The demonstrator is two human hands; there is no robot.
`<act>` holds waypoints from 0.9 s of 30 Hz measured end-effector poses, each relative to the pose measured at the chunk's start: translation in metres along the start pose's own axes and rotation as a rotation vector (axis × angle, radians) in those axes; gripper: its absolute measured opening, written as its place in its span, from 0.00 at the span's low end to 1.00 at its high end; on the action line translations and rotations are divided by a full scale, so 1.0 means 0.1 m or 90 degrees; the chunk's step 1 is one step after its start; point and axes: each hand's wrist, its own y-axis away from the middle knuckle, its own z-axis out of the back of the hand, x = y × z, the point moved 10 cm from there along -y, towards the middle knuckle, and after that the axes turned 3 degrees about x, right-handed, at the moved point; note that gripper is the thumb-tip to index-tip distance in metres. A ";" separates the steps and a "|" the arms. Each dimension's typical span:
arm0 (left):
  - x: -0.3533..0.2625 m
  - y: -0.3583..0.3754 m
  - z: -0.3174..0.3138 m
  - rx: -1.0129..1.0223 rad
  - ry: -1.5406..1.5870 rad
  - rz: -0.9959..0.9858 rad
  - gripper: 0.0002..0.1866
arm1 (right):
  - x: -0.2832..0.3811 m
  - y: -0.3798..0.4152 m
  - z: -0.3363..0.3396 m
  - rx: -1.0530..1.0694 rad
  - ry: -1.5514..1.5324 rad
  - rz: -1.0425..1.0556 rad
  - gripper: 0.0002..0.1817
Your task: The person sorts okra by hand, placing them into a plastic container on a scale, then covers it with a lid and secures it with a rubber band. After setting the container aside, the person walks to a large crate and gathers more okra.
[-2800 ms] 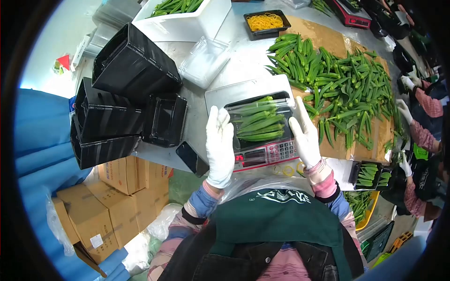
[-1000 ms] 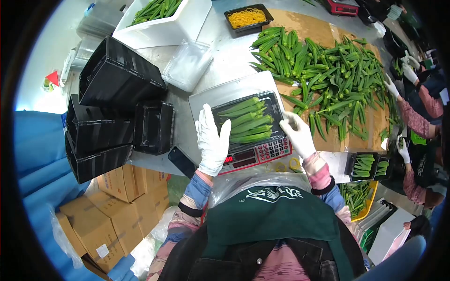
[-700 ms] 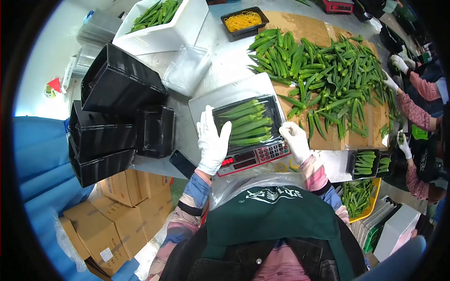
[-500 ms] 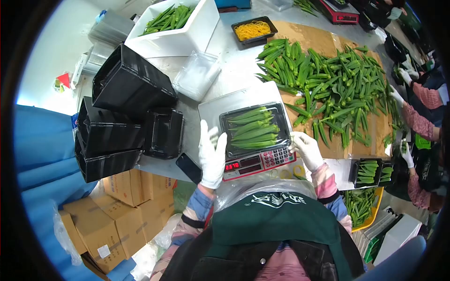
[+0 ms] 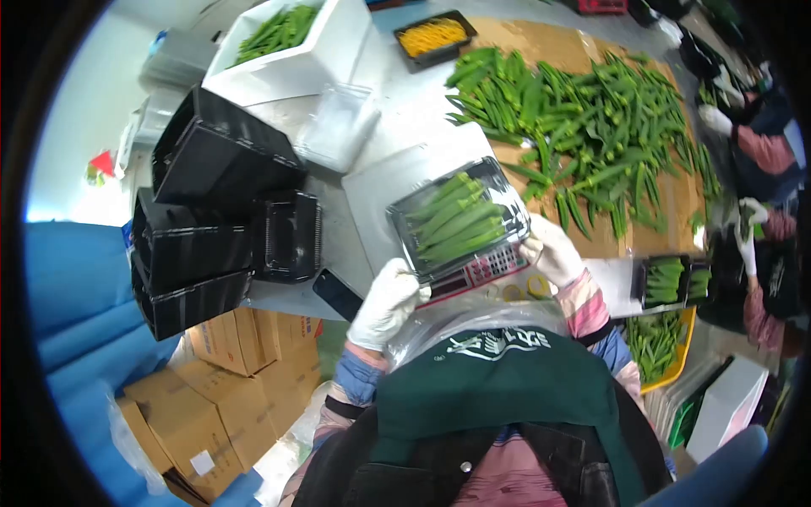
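Observation:
A black tray of okra point(image 5: 456, 221) with a clear, shiny cover sits askew over the weighing scale point(image 5: 372, 186), hiding part of its plate and panel. My left hand point(image 5: 387, 306), in a white glove, is closed on the tray's near left corner. At the near right corner my right hand point(image 5: 553, 255), also gloved, pinches the rim. Several okra pods lie side by side inside. Whether the tray's underside still touches the scale plate is hidden.
Loose okra point(image 5: 591, 127) covers the cardboard at right. Stacked black trays point(image 5: 228, 148), clear lids point(image 5: 338, 127) and a phone point(image 5: 338, 294) are at left. A white foam box point(image 5: 279, 72) and a tray of yellow bands point(image 5: 432, 38) stand behind. Co-workers' gloved hands point(image 5: 716, 120) are at far right.
My left hand has gone from spread fingers beside the tray to a grip on its near corner. The tray has turned counterclockwise on the scale. The whole view has shifted slightly.

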 end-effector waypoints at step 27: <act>-0.19 -0.13 -0.03 0.048 -0.084 0.099 0.12 | -0.41 0.73 1.34 -0.218 1.340 0.128 0.07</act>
